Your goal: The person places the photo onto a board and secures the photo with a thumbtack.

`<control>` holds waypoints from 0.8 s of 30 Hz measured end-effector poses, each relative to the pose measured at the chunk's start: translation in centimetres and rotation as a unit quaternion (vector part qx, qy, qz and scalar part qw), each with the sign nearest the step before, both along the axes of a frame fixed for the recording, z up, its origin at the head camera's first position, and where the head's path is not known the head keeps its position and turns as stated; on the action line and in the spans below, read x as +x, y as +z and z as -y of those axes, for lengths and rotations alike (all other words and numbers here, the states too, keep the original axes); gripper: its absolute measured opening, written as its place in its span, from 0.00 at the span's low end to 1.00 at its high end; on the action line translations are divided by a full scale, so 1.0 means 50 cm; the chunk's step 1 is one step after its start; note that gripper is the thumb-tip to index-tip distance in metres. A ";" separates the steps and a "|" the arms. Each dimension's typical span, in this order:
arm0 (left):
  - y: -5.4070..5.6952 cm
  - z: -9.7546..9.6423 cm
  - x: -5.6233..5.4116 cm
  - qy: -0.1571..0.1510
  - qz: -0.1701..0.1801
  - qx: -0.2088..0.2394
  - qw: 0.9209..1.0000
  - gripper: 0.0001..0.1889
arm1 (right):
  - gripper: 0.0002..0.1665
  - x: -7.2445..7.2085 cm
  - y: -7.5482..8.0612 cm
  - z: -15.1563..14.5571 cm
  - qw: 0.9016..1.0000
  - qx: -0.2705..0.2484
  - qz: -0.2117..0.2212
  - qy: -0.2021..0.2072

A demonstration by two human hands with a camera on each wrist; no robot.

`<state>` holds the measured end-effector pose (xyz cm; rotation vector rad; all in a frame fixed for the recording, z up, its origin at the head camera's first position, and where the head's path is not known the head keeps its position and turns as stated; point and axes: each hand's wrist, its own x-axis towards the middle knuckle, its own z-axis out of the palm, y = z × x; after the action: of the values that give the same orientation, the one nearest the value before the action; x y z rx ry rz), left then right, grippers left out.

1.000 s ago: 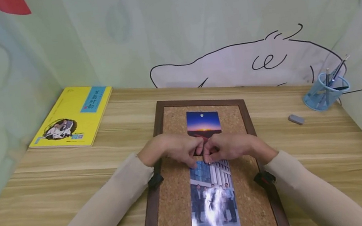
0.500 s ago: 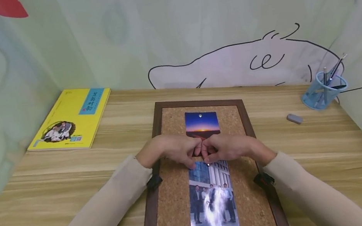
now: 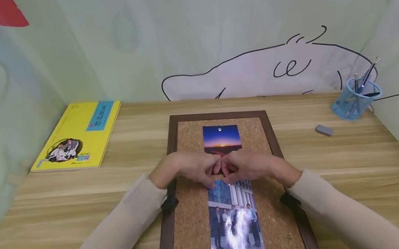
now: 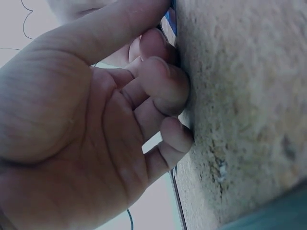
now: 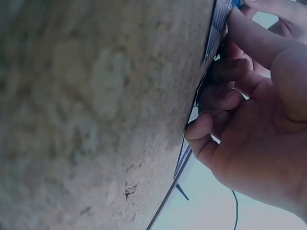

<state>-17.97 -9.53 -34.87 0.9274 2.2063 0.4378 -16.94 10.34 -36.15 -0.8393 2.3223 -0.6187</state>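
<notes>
A framed corkboard [image 3: 192, 229] lies on the table, bearing two photos. In the head view, the upper one is a sunset photo [image 3: 221, 137] with a pushpin [image 3: 219, 129] at its top. Below it lies a group photo [image 3: 233, 222] of several people before a building. My left hand [image 3: 198, 167] rests its thumb at that photo's upper left corner, its loosely bent fingertips against the cork. My right hand [image 3: 248, 164] has its thumb at the same photo's top edge, where a small shiny pin [image 3: 228, 184] shows beside the tip. Both hands meet over the sunset photo's lower part.
A yellow book [image 3: 77, 136] lies at the back left of the wooden table [image 3: 79, 202]. At the right stand a blue mesh pen cup [image 3: 354, 101] with several pens and a grey eraser [image 3: 324, 130]. Printed curtains [image 3: 207, 20] enclose the back and sides.
The head view has shifted slightly, so everything sits a little further left. Both hands stay over the photos, with barely any movement of the thumbs.
</notes>
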 end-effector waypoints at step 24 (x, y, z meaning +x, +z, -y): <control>0.029 0.089 -0.018 -0.012 -0.103 0.130 0.986 0.06 | 0.09 -0.019 0.028 -0.070 0.988 -0.064 -0.134 0.046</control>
<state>-18.87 -14.00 -33.42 1.1816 2.3593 0.6566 -17.91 13.82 -34.76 -1.1458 2.4847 -0.6539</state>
